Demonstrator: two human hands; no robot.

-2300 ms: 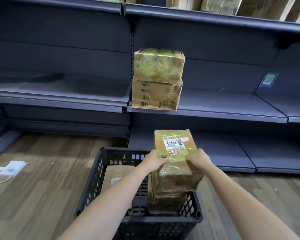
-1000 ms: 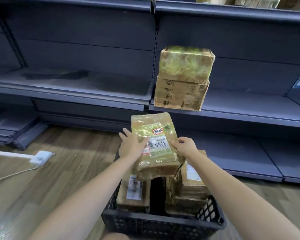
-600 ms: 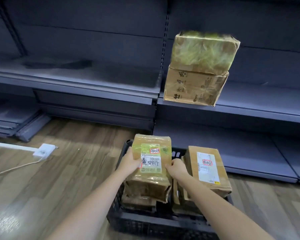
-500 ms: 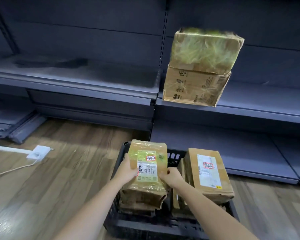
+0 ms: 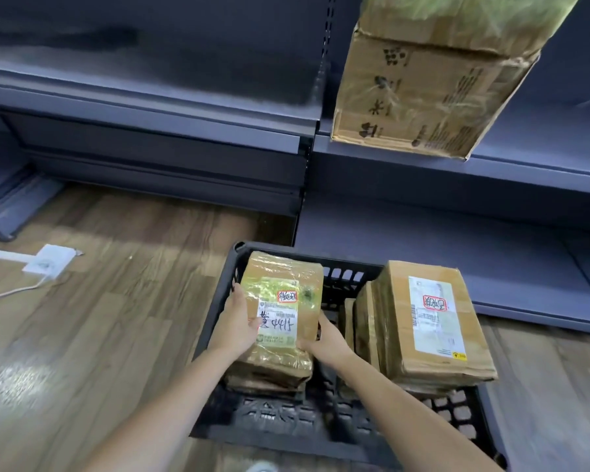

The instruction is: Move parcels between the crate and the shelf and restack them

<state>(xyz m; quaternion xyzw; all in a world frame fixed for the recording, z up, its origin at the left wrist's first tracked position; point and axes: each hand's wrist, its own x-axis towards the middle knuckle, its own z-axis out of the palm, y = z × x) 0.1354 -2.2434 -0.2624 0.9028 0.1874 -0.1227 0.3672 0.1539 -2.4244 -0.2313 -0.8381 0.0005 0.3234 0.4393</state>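
Tape-wrapped parcel (image 5: pixel 281 311) sits at the left side of the black crate (image 5: pixel 218 301), gripped from both sides — the left hand (image 5: pixel 239 327) curls round its left edge with the thumb on the white label, the right hand (image 5: pixel 324 338) clasps its near right corner. Glossy yellowish tape covers it, and it lies atop other parcels. Just right, across a narrow gap, stands a brown box (image 5: pixel 430 321) — above, a stacked carton (image 5: pixel 419 100) overhangs the shelf (image 5: pixel 542 158).
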